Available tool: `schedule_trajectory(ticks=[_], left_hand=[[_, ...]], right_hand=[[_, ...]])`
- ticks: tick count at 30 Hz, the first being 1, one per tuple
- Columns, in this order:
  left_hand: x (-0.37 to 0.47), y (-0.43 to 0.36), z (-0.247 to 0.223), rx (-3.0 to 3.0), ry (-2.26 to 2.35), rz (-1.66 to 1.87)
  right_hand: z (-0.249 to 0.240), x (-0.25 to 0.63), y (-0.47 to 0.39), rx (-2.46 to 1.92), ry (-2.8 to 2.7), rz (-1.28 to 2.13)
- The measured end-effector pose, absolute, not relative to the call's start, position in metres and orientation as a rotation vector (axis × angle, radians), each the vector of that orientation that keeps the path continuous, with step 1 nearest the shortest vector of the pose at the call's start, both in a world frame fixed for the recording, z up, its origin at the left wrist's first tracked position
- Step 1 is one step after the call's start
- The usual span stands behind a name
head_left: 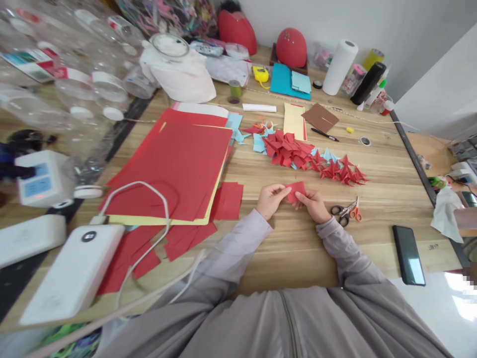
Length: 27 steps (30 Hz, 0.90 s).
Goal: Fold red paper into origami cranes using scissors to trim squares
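Between my two hands, just above the wooden table, is a small red paper piece [297, 188], roughly square. My left hand [273, 198] pinches its left edge between thumb and fingers. From the other side, my right hand [311, 203] grips the lower right part, thumb on top. Whether the piece is folded in layers, I cannot tell. Beyond the hands lies a long pile of red folded paper shapes [288, 149], with some light blue folded pieces [329, 155] among them. Two pairs of scissors [346, 212] rest to the right of my right hand.
Large red sheets [175, 164] and cut red rectangles [228, 201] lie at left. Closer in are a white power bank [74, 273] and its looping cable. Clear plastic bottles [74, 82] crowd the far left. A black phone [408, 255] lies at right; a paper roll [340, 67] stands behind.
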<state>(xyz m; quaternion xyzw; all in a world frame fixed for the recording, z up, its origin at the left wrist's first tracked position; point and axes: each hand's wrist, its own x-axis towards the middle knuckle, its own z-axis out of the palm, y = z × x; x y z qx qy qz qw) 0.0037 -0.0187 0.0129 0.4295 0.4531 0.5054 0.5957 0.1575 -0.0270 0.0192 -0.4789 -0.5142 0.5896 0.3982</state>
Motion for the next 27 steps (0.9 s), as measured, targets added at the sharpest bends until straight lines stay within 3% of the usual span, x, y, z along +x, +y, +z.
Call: schedule_trajectory(ticks=[27], left_hand=[[0.005, -0.02, 0.022, 0.947, 1.028, 1.179]], right_hand=[[0.018, 0.153, -0.031, -1.195, -1.477, 1.387]])
